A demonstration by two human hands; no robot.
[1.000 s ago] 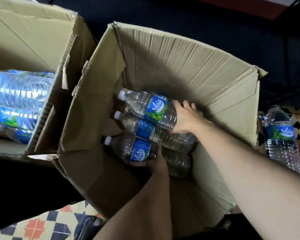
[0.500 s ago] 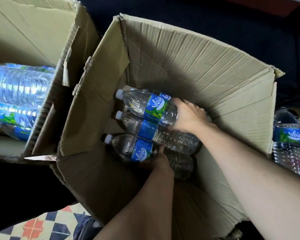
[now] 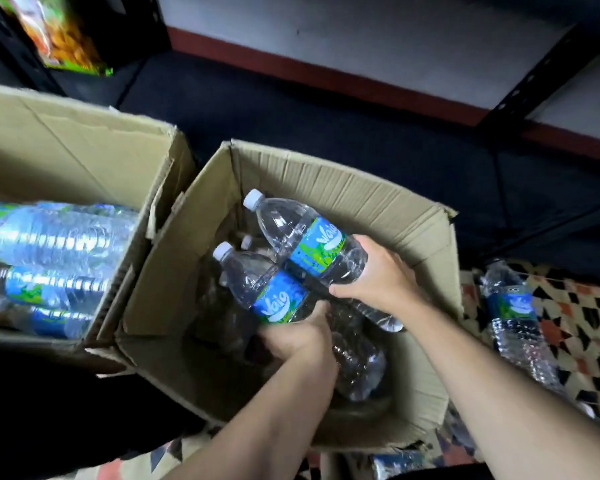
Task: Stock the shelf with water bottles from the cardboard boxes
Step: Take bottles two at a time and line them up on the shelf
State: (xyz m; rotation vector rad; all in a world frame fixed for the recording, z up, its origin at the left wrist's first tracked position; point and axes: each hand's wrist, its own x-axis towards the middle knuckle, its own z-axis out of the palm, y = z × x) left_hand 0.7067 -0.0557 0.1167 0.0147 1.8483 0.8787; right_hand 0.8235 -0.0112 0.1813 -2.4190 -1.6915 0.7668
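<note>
An open cardboard box (image 3: 340, 188) stands in front of me. My right hand (image 3: 378, 278) grips a clear water bottle with a blue-green label (image 3: 291, 226), lifted above the box's rim, cap pointing up-left. My left hand (image 3: 302, 337) holds a second bottle (image 3: 253, 275) just below it, also raised and tilted. More bottles (image 3: 357, 362) lie dim on the box's floor. A second open box (image 3: 84, 150) on the left holds several bottles (image 3: 56, 233) lying flat.
One bottle (image 3: 513, 313) lies on the patterned floor to the right of the box. A dark shelf surface (image 3: 326, 109) runs behind the boxes, with a black metal upright (image 3: 541, 67) at the right. Colourful packaged goods (image 3: 56, 32) sit at the top left.
Both hands have lifted their bottles up out of the box, caps tilting upward. The view has tilted up, bringing the shelf and wall behind the boxes into sight.
</note>
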